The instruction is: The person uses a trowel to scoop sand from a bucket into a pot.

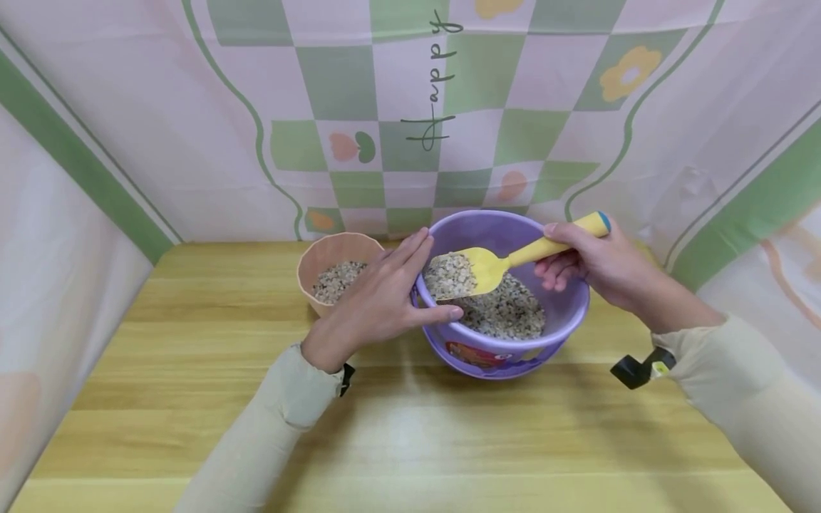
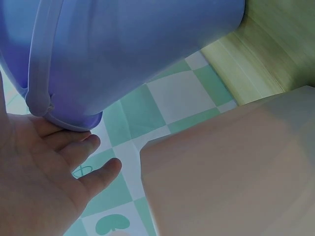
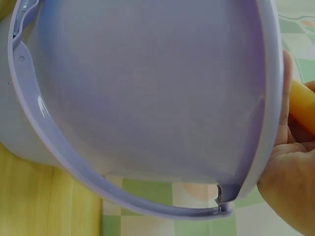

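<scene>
In the head view, my right hand [image 1: 606, 260] grips the handle of a yellow toy shovel [image 1: 489, 269] above the purple bucket [image 1: 567, 303]. Pale, speckled granules [image 1: 450, 276] heap the shovel's blade, which lies near the bucket's left rim. More granules [image 1: 507, 310] cover the bucket's bottom. My left hand [image 1: 385, 292] rests on that left rim, fingers extended and thumb along the front edge; the left wrist view shows this hand's spread fingers [image 2: 101, 179] beside the bucket. Close to its left stands a peach-coloured faceted bowl [image 1: 311, 260] holding similar granules, partly hidden by my left hand.
Everything stands on a wooden table [image 1: 410, 434]. Behind it hangs a green-and-white checked cloth [image 1: 410, 85], close to the bucket and bowl. The bucket's purple carrying handle [image 3: 128, 201] hangs down around its front.
</scene>
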Demonstrator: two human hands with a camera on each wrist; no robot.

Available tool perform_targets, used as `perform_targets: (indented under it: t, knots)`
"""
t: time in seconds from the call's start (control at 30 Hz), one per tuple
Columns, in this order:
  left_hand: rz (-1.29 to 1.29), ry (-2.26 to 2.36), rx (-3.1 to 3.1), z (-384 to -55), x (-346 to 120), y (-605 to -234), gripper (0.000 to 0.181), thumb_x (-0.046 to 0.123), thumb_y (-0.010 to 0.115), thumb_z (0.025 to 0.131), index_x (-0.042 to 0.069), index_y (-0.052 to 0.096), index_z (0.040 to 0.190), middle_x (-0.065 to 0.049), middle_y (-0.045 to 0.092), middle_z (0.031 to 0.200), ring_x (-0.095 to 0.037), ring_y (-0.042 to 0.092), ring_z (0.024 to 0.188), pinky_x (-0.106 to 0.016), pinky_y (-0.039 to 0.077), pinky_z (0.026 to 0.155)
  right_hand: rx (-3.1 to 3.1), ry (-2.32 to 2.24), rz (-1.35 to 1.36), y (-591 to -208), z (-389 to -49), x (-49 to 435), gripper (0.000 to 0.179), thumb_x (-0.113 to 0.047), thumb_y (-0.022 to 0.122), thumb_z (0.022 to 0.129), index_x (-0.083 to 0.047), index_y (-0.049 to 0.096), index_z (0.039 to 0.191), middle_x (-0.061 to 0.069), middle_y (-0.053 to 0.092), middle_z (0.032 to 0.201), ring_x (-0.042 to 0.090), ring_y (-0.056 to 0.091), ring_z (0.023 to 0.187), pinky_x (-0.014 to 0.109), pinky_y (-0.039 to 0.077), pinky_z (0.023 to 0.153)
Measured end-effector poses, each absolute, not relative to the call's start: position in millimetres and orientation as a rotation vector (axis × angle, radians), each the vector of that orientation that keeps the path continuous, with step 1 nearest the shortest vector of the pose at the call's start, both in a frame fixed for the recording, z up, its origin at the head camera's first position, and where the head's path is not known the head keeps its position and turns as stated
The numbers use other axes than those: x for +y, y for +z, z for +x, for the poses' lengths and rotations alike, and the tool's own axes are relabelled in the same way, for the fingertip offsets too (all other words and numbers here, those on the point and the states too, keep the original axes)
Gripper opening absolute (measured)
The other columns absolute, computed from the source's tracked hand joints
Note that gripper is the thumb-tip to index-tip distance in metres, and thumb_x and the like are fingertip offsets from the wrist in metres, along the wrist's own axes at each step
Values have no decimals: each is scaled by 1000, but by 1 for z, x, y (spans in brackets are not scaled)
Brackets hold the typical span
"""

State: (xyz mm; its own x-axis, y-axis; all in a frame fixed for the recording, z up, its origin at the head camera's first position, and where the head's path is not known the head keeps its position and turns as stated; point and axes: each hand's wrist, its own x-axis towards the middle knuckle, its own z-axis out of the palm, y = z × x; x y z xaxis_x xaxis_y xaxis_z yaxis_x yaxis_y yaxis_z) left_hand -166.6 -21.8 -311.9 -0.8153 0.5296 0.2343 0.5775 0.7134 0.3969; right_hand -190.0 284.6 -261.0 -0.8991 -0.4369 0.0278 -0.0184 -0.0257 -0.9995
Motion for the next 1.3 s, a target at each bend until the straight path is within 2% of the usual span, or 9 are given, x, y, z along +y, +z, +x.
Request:
perform_targets:
  t: [0.37,0.63,1.3]
  knots:
    - [-898,-730,-2828,-165,-22,-312,114,85,47,80,8,20,159,-5,10,166,-30,22,149,-47,24,118,1936,-2043,-492,-266,-190,296,37,-9,46,105,5,75,86,17,71,68,19,67,51,28,54,45]
    - [-890,-748,-2834,-166,-21,-313,114,86,47,80,10,18,160,-3,8,167,-29,21,149,-46,23,119,1859,-2088,-536,-268,-189,303,39,-5,40,106,7,75,91,17,71,70,20,68,53,27,55,47]
    - [-890,-776,-2851,-164,-22,-311,116,89,44,78,11,17,160,0,5,167,-27,19,150,-47,22,119,1745,-2193,-600,-267,-188,314,44,-9,36,108,10,73,93,19,71,71,22,68,54,28,55,48]
